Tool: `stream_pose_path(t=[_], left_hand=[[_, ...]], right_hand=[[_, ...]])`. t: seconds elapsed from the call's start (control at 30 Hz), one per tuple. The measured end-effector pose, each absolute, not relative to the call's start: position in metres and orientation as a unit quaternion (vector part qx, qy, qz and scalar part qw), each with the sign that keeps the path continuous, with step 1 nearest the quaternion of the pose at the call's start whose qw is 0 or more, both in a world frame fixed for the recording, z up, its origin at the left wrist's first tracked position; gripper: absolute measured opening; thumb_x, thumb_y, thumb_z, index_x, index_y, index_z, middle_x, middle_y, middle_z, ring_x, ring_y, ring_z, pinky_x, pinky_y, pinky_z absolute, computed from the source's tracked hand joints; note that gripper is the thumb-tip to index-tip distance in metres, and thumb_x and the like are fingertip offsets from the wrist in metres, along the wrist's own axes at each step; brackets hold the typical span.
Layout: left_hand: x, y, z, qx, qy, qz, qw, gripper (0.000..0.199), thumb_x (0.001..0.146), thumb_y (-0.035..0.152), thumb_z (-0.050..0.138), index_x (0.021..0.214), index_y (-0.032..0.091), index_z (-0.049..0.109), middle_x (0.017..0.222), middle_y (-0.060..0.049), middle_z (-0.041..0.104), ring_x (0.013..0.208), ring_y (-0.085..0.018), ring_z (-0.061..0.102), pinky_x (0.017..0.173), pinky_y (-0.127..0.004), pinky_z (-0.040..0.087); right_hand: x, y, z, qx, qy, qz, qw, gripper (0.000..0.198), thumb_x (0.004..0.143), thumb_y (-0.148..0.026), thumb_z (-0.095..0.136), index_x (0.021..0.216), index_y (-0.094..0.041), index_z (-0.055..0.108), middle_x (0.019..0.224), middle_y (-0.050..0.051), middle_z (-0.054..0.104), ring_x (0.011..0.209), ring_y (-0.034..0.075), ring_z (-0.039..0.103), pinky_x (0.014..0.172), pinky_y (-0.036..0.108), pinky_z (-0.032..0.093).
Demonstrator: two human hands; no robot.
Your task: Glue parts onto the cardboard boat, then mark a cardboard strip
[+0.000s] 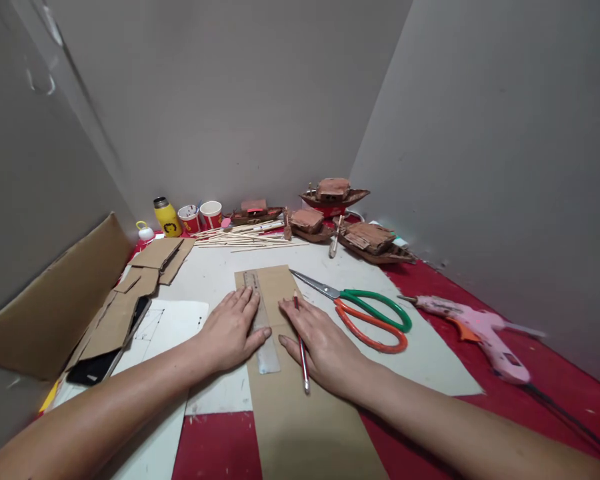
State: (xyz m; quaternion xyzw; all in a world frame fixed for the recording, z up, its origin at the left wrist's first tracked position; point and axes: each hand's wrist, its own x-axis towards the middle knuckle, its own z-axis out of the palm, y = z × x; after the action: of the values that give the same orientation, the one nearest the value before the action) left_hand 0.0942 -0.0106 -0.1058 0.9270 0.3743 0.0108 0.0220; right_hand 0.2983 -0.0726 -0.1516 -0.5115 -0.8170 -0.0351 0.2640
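My left hand (234, 327) lies flat on a clear ruler (267, 353), fingers stretched and thumb apart, pressing it onto a long strip of brown cardboard (305, 433). My right hand (323, 343) rests on the same strip, to the right of the ruler. It holds a dark red pencil (304, 365), whose point faces away from me and whose silver end is toward me. Scissors (365, 310) with green and orange handles lie just beyond my right hand, blades touching or close to the strip's far edge.
A pink glue gun (485, 333) lies at right with its cord. Cardboard pieces (113, 320) cover a dark phone-like object (87, 371) at left. Thin sticks (245, 235), model boats (367, 239), paper cups (211, 215) and a yellow bottle (167, 218) stand at the back.
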Motion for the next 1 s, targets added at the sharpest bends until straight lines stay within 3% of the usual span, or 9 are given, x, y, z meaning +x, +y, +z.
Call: stream_pose_path(t=[0.37,0.73,1.0], left_hand=[[0.102,-0.004,-0.111,0.932,0.362,0.016,-0.014,0.072,0.091,0.052,0.045,0.143,0.002,0.041,0.148,-0.026,0.037,0.136,-0.037,0.038,0.111,-0.050,0.032],[0.105,-0.006,-0.107,0.935,0.350,0.006,-0.049,0.072,0.092,0.054,0.042,0.141,0.001,0.044,0.145,-0.027,0.043,0.134,-0.037,0.041,0.112,-0.049,0.028],[0.104,-0.003,-0.100,0.938,0.347,-0.006,0.008,0.077,0.093,0.058,0.042,0.140,-0.002,0.041,0.145,-0.029,0.041,0.135,-0.038,0.039,0.110,-0.046,0.031]], right_hand=[[0.307,-0.073,-0.148,-0.508,-0.821,-0.028,0.261,0.052,0.090,-0.025,0.056,0.136,-0.004,0.046,0.132,0.024,0.058,0.129,0.037,0.049,0.101,0.053,0.048],[0.312,-0.075,-0.146,-0.498,-0.830,-0.022,0.249,0.054,0.092,-0.027,0.054,0.138,-0.003,0.041,0.133,0.024,0.057,0.131,0.037,0.047,0.102,0.053,0.047],[0.314,-0.076,-0.147,-0.492,-0.835,-0.027,0.244,0.053,0.094,-0.031,0.051,0.139,-0.006,0.041,0.131,0.024,0.058,0.130,0.037,0.048,0.100,0.054,0.048]])
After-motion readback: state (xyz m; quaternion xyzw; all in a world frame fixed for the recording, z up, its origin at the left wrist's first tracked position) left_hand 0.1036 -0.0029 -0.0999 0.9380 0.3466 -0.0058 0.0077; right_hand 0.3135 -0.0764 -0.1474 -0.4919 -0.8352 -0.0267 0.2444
